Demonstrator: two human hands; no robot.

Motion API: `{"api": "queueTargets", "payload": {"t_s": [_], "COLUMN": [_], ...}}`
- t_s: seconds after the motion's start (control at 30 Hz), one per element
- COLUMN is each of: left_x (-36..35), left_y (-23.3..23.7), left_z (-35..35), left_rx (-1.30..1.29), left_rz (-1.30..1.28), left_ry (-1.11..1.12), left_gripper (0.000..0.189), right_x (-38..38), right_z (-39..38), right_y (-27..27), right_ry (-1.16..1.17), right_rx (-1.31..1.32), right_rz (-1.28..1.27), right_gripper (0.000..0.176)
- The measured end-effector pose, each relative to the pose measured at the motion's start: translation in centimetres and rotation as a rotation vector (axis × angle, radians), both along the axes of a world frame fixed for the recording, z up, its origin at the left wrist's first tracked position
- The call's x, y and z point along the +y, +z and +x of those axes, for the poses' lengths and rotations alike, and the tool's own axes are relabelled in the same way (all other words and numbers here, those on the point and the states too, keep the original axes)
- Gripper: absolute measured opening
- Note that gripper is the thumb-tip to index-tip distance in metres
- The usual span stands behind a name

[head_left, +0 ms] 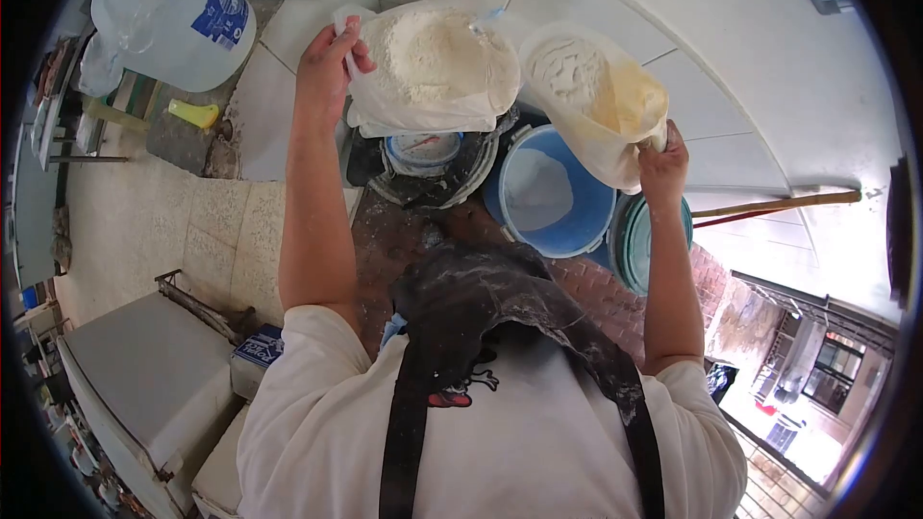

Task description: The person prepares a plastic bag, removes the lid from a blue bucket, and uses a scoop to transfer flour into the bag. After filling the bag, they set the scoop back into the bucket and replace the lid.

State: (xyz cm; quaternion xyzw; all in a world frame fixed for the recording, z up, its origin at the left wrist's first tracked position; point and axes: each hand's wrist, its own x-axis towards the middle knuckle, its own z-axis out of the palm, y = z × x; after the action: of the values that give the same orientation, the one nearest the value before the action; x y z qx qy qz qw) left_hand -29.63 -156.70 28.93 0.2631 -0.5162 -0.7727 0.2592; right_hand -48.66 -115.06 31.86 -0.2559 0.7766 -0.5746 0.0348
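Note:
My left hand [332, 62] is closed on the edge of a white plastic bag [409, 118] and holds that side of it up. Off-white flour [423, 53] fills the bag's wide mouth. On the other side, my right hand [664, 165] grips the lower end of a cream-coloured plastic scoop [635, 101], which looks like a cut-down jug. White flour [569, 69] lies at the scoop's far end, beside the bag's right edge. Below the scoop stands a blue bucket [601, 226] with white powder [536, 190] in its bottom.
A teal-lidded bucket [654, 245] stands beside the blue one, near a wooden stick [788, 205]. Under the bag is a dark, dusty tub [423, 194] with a lidded container. A large clear water jug [163, 19] and a yellow plastic piece [194, 113] are at upper left.

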Motion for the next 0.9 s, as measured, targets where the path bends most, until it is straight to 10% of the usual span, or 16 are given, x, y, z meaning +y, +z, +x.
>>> {"api": "queueTargets", "payload": {"t_s": [0.1,0.2,0.4,0.53,0.9], "left_x": [-0.1,0.2,5.9,7.9,5.6], "left_y": [-0.3,0.3,1.3,-0.5,-8.4], "left_z": [0.1,0.2,-0.2,-5.7,-20.0], "left_rx": [0.037,-0.037,-0.089,-0.304,-0.607], "left_rz": [0.036,0.005,-0.668,-0.691,-1.415], "left_ry": [0.015,0.069,0.682,0.038,-0.177], "left_gripper": [0.032,0.028,0.023,0.03,0.019], "right_x": [-1.8,-5.5,-12.6,-14.4,-7.3], "right_z": [0.1,-1.1,-4.3,-4.4,-3.8], "right_y": [2.9,4.7,3.3,5.5,9.4], "right_ry": [0.008,0.192,0.231,0.157,0.05], "right_rx": [0.101,0.784,0.091,-0.051,0.013], "right_rz": [0.182,0.624,0.092,-0.182,-0.118], "right_gripper": [0.013,0.02,0.024,0.024,0.022]}}
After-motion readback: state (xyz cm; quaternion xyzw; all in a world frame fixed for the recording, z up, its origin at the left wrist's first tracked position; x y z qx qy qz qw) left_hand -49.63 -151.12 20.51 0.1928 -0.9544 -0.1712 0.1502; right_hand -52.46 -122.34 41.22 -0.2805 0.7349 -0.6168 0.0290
